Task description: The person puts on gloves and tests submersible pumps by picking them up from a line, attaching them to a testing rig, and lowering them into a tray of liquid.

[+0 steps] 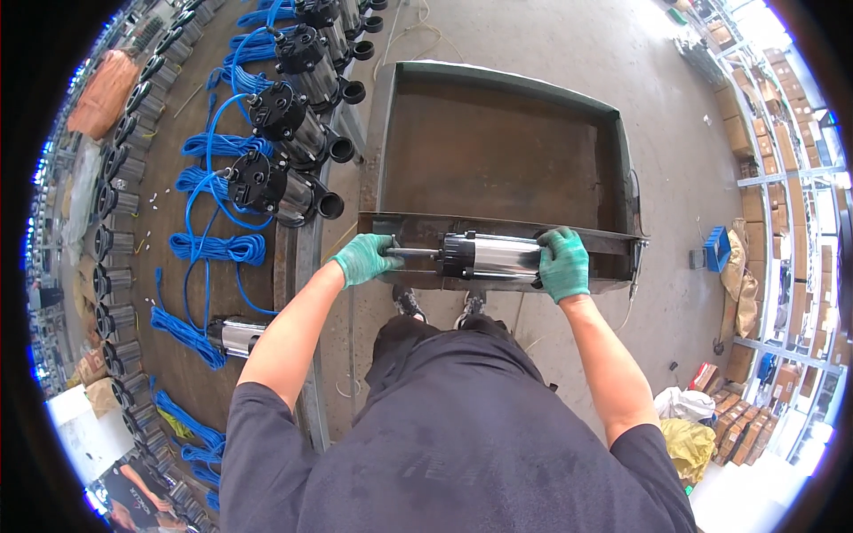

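Note:
A pump motor [502,256] with a silver cylindrical body and a black ribbed collar lies on its side over the near part of a metal tank. From its collar a thin metal shaft [416,253] points left. My left hand [362,258], in a green glove, is closed around the shaft's free end. In a matching glove, my right hand [563,263] wraps the motor's right end, hiding that end from sight. Under and around the motor runs the tank's narrow near channel [604,264].
Beyond the channel is the shallow brown metal tank [506,151]. On the left bench stand several black-and-silver pumps [275,188] with blue cable coils [218,249]; another silver motor [240,338] lies there. Right are shelves with boxes [786,200] and a blue bin [716,250]. A person [133,493] is at lower left.

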`<state>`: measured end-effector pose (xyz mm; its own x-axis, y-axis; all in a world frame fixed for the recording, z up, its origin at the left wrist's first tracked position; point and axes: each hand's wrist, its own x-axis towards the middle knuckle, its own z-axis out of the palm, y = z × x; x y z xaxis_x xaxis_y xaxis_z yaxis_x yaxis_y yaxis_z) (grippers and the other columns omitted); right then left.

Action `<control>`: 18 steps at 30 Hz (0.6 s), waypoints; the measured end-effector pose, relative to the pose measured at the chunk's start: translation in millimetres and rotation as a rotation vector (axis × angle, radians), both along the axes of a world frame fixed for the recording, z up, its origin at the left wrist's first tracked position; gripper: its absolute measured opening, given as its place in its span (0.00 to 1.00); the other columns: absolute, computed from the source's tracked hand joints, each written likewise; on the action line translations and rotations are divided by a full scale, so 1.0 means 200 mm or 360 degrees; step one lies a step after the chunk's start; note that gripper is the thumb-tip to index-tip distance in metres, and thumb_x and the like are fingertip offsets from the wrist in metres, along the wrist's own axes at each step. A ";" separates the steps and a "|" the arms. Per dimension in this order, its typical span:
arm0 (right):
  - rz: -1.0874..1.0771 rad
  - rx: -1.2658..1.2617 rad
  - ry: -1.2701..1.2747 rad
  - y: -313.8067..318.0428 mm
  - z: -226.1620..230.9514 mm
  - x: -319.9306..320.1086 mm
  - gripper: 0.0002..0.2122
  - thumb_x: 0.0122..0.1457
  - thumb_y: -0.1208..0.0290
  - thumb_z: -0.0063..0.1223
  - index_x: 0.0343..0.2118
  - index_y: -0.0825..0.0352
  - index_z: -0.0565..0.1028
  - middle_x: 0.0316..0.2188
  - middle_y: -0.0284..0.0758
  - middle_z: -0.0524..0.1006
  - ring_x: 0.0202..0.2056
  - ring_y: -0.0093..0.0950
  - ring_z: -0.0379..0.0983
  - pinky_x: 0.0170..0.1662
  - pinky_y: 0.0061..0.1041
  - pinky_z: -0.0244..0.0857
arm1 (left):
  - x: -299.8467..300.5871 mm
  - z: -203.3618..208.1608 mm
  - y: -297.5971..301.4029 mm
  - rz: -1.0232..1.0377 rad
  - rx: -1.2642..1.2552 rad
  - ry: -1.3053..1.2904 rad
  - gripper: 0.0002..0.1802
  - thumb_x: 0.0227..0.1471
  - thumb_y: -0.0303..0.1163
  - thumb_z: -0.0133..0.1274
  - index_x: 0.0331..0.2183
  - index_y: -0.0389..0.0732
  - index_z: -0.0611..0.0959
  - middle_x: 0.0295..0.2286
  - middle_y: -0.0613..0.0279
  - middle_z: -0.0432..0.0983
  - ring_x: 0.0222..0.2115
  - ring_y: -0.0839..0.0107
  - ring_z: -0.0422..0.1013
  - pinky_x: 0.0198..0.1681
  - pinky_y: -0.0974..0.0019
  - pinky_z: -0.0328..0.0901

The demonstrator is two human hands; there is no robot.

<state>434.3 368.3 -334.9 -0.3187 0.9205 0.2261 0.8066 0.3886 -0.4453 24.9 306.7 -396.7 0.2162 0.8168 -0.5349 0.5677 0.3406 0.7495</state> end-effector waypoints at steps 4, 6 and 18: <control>0.0025 0.0088 0.0060 -0.01 -0.03 0.02 0.07 0.49 0.82 0.58 0.32 0.65 0.79 0.35 0.41 0.78 0.41 0.46 0.74 0.46 0.43 0.70 | 0.07 0.02 -0.03 -0.0167 0.0908 0.0463 0.10 0.56 0.29 0.61 0.42 0.46 0.88 0.36 0.51 0.84 0.35 0.47 0.79 0.38 0.54 0.73; 0.0016 0.0107 0.0054 -0.02 -0.02 0.00 0.07 0.49 0.81 0.58 0.32 0.65 0.78 0.34 0.41 0.77 0.41 0.46 0.74 0.46 0.43 0.70 | 0.10 -0.03 -0.10 -0.0035 0.1007 0.0503 0.12 0.57 0.28 0.60 0.44 0.46 0.87 0.36 0.52 0.84 0.35 0.49 0.80 0.39 0.54 0.74; -0.0029 0.0138 0.0066 -0.02 0.01 -0.02 0.06 0.49 0.81 0.57 0.31 0.65 0.78 0.33 0.41 0.77 0.40 0.45 0.73 0.45 0.43 0.70 | 0.08 -0.01 -0.13 0.0503 0.0189 -0.1067 0.37 0.56 0.15 0.60 0.65 0.46 0.71 0.48 0.68 0.74 0.47 0.79 0.71 0.50 0.69 0.71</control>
<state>429.7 364.1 -333.0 -0.2906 0.9025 0.3177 0.7956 0.4124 -0.4438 41.3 279.8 -398.9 0.2107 0.9379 -0.2755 -0.1351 0.3071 0.9420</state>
